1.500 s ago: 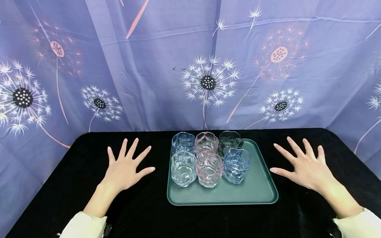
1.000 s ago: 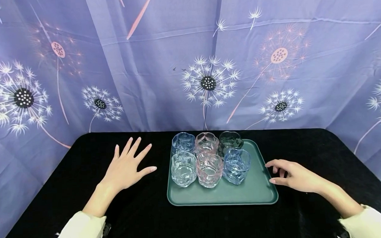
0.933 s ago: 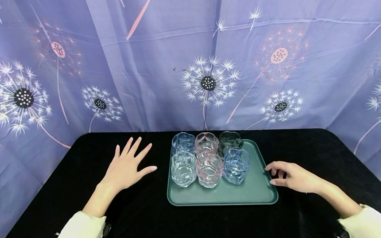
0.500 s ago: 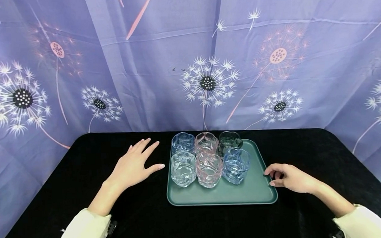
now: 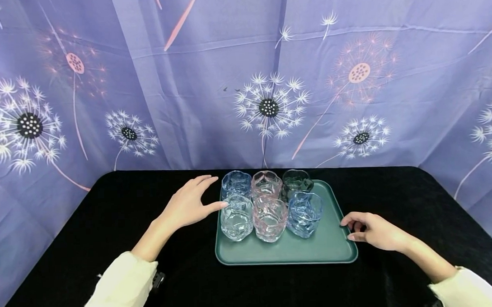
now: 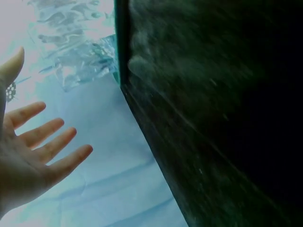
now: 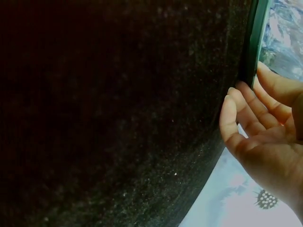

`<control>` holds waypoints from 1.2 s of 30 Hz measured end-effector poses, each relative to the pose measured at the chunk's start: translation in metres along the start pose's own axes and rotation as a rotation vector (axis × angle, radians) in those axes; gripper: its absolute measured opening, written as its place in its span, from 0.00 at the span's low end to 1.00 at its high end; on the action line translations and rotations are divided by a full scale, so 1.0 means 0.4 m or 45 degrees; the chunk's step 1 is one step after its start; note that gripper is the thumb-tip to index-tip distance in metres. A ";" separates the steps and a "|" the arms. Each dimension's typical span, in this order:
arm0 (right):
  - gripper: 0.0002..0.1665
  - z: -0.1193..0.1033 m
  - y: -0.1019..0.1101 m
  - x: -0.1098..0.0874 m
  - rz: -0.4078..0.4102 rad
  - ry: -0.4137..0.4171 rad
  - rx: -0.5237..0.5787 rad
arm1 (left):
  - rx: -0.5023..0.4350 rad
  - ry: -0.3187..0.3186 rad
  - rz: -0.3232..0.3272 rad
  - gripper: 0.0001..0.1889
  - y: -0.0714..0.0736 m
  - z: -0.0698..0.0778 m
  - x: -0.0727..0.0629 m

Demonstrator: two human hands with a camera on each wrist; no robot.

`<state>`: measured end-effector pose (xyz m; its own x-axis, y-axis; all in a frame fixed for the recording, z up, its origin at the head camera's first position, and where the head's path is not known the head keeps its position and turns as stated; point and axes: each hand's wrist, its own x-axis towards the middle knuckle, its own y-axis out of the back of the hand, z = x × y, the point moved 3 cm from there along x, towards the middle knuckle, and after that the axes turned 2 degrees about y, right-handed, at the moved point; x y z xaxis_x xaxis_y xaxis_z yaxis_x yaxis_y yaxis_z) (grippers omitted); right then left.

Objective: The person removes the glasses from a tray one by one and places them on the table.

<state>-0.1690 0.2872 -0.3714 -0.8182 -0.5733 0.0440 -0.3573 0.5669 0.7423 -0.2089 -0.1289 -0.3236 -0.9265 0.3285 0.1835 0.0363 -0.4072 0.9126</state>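
Observation:
A green tray (image 5: 314, 252) lies on the black-covered table, bearing two rows of wavy glass tumblers. At the back stand a blue one (image 5: 235, 183), a pink one (image 5: 267, 182) and a dark grey one (image 5: 297, 181). In front are a clear tumbler (image 5: 237, 221), a pink tumbler (image 5: 270, 222) and a blue tumbler (image 5: 305, 217). My right hand (image 5: 375, 231) pinches the tray's right rim; its thumb and curled fingers meet the edge in the right wrist view. My left hand (image 5: 187, 205), fingers extended, hovers left of the tray, its thumb tip overlapping the clear tumbler's rim.
Black cloth (image 5: 275, 290) covers the table, whose far corners are rounded. A purple curtain (image 5: 195, 105) with a dandelion print hangs directly behind the table and along both sides. Pale sleeves (image 5: 120, 284) cover both forearms.
My left hand has moved right, from spread fingers over the cloth to the tray's left side. The right hand has turned from spread out to gripping the right rim. Tray and tumblers stay in place.

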 end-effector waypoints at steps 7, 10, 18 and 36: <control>0.14 0.000 0.000 0.000 -0.018 -0.015 0.028 | -0.065 -0.036 -0.048 0.34 -0.014 0.026 0.044; 0.14 -0.003 -0.001 -0.001 -0.010 -0.022 0.021 | -0.088 -0.053 -0.077 0.32 -0.019 0.037 0.062; 0.14 -0.003 0.001 -0.005 -0.003 -0.032 0.007 | -0.093 0.027 -0.133 0.37 -0.031 0.057 0.104; 0.14 -0.006 -0.002 0.000 -0.001 -0.066 -0.038 | -0.318 0.161 -0.211 0.45 -0.073 0.059 0.154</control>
<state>-0.1678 0.2853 -0.3704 -0.8405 -0.5417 0.0089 -0.3451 0.5480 0.7620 -0.2582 -0.0765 -0.3302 -0.9519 0.3058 -0.0211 -0.1973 -0.5585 0.8057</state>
